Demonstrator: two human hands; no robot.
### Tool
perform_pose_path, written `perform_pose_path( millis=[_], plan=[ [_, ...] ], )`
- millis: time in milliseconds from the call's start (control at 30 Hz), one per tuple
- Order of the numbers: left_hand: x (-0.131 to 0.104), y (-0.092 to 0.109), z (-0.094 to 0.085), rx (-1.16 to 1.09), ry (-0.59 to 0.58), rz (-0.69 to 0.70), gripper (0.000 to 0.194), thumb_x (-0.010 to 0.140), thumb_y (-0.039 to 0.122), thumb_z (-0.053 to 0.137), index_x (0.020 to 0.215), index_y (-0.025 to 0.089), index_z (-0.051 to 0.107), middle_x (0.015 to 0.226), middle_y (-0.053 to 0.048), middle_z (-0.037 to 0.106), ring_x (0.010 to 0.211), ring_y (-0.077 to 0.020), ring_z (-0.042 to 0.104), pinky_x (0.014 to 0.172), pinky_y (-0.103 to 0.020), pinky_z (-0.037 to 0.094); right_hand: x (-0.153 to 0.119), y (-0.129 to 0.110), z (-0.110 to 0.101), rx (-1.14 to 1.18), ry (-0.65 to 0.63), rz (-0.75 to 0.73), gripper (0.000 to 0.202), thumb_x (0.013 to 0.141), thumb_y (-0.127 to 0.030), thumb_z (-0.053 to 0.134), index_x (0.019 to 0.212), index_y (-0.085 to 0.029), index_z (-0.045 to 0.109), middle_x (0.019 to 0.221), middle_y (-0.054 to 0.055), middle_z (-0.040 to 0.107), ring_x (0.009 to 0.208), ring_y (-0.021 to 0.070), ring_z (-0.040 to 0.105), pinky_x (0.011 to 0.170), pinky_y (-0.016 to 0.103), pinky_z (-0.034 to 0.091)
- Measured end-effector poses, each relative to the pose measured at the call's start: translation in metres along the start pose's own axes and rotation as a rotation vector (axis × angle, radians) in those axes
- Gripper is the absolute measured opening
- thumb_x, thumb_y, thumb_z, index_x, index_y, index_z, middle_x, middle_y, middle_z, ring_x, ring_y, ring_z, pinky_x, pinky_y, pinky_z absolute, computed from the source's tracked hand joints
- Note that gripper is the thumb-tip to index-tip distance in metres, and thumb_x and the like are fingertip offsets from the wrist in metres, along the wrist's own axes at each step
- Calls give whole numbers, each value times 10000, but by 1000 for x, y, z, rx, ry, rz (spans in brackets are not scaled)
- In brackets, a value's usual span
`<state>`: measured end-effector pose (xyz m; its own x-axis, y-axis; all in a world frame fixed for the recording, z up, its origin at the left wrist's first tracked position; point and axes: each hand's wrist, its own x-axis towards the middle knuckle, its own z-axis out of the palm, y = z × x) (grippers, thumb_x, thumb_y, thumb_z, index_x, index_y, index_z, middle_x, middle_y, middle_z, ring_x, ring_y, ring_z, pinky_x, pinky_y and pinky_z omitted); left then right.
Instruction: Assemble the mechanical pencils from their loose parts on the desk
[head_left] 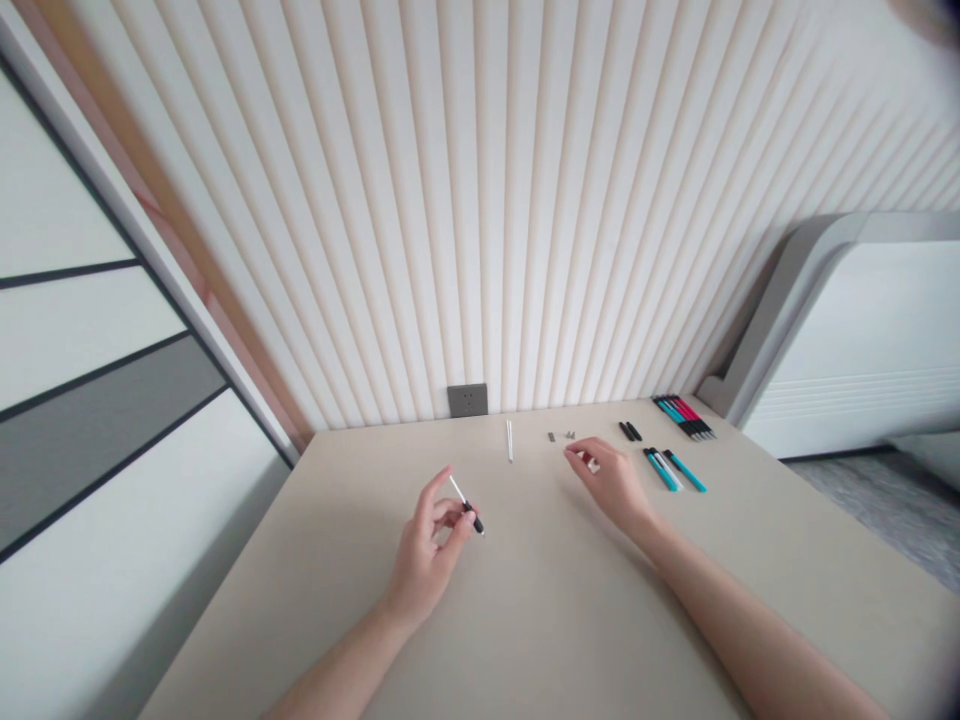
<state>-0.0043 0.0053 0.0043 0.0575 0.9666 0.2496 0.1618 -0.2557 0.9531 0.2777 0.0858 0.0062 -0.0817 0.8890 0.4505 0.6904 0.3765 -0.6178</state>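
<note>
- Left hand: thumb and fingers drawn together in a pinch around a black pen grip, held above the middle of the worktop, its tip slanting down to the right.
- White refill, one: rises from the grip's upper end towards the raised forefinger; the low hold presumably steadies the piece and leaves this end free.
- Right hand: forefinger and thumb nearly meeting, the other fingers curled, just on the near side of the small parts; whether anything lies between the fingertips cannot be told.
- Small parts, two clusters: dark pieces and, to their right, metallic pieces; too small to count singly.
- Loose refills, two: side by side, left of the small parts.
- Loose black grips, two or possibly three: lying close together right of the small parts.
- Barrels, three: two teal, one white, nearer the wearer than the pens.
- Pens, about six, teal and red: ranked in a row at the far right. The grouping by kind probably keeps each sort easy to find.
</note>
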Motion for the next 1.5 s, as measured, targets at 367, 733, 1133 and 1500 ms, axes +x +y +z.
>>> perform_pose_path(
  millis=[367, 733, 1133, 1500],
  plan=[
    [0, 8, 4, -217, 51, -67, 606, 858, 302, 641, 1330, 249, 264, 890, -16, 707, 795, -155, 685, 827, -327, 528, -59, -90, 39, 427, -325, 155, 166, 828, -273, 598, 900, -221, 738, 826, 18, 720, 728, 156, 598, 692, 261, 465],
    [3, 12, 5, -242, 17, -114, 616, 849, 326, 652, 1313, 249, 254, 900, -22, 723, 744, -146, 699, 788, -304, 536, -59, -87, 41, 514, -365, 264, 189, 804, -330, 625, 865, -183, 728, 776, 25, 702, 653, 143, 569, 624, 254, 444],
    [1, 12, 5, -246, -35, -132, 627, 860, 323, 646, 1326, 263, 231, 942, -33, 727, 767, -158, 706, 810, -332, 538, -64, -91, 48, 560, -420, 215, 218, 846, -296, 591, 991, -219, 734, 780, -1, 693, 633, 124, 551, 590, 234, 407],
    [3, 13, 4, -212, 25, -122, 486, 839, 336, 655, 1171, 250, 310, 897, -8, 712, 629, -126, 658, 687, -296, 545, -62, -91, 39, 432, -348, 53, 230, 879, -264, 546, 1010, -247, 735, 834, 21, 706, 728, 157, 588, 662, 254, 445]
  ],
)
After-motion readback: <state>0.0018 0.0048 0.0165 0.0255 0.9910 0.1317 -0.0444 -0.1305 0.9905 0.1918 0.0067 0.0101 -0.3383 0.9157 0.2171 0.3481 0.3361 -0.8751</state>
